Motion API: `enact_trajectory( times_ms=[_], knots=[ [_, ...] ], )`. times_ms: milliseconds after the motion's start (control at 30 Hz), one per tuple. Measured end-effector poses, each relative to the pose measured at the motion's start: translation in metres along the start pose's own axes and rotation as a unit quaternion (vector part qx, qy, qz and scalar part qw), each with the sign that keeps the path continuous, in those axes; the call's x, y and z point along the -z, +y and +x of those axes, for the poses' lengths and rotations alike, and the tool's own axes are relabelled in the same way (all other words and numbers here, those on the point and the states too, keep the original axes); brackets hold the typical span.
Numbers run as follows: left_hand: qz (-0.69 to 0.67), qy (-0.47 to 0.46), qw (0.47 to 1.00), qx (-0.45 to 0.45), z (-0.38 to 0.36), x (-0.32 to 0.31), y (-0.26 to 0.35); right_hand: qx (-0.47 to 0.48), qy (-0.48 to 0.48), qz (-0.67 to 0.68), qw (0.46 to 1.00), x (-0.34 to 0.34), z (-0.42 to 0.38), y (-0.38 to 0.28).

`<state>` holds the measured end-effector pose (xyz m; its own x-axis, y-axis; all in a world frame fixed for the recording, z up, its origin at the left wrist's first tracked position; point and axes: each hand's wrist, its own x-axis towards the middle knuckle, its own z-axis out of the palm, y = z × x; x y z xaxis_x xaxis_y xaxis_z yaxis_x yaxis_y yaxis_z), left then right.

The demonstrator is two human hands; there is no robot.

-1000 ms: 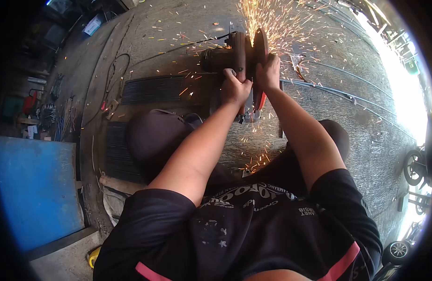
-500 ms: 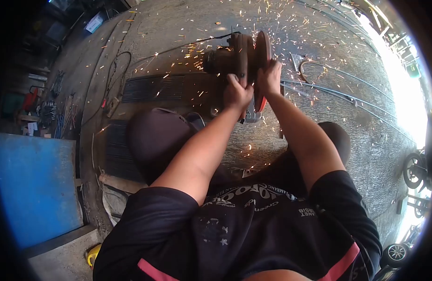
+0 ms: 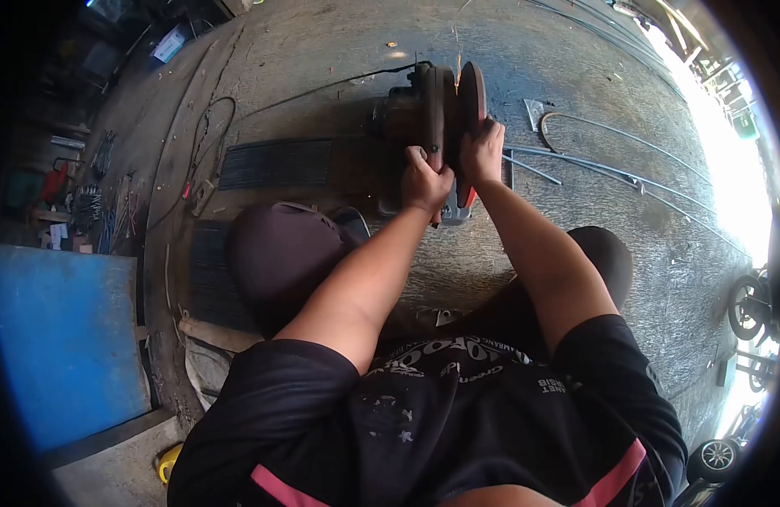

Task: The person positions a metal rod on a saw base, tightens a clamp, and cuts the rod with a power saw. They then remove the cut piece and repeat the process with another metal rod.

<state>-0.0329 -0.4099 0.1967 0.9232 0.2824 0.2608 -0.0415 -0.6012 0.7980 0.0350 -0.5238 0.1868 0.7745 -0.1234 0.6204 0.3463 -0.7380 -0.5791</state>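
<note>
A dark cut-off saw (image 3: 438, 93) with a large round disc (image 3: 472, 84) stands on the floor in front of me. My left hand (image 3: 426, 181) is closed around the saw's handle (image 3: 435, 135), thumb up. Just to the right, my right hand (image 3: 482, 154) is beside the lower part of the disc, its fingers curled; what they hold is hidden behind the hand. A red part of the saw shows below my right wrist. Only a thin streak of sparks (image 3: 457, 68) remains at the top of the disc.
Long metal rods (image 3: 610, 167) lie on the floor to the right. Bundles of thin dark rods (image 3: 276, 163) lie at left. A cable (image 3: 322, 87) runs leftward from the saw. A blue panel (image 3: 64, 338) stands at lower left, motorcycle wheels (image 3: 749, 308) at far right.
The wide shower of sparks has died down to a faint streak. Both hands have shifted slightly towards me and left, with the saw's handle. The left hand keeps its grip.
</note>
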Motion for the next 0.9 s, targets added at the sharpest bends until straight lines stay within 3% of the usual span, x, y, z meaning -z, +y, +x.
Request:
enact_trajectory(
  times_ms=[600,900],
  knots=[
    [-0.074,-0.008,0.994,0.086,0.001,0.001,0.003,-0.038,-0.005,0.041,0.998,0.007,0.003,-0.005],
    [-0.07,-0.025,0.995,0.07,-0.001,-0.002,-0.004,-0.077,0.038,0.055,0.995,0.013,0.008,-0.008]
  ],
)
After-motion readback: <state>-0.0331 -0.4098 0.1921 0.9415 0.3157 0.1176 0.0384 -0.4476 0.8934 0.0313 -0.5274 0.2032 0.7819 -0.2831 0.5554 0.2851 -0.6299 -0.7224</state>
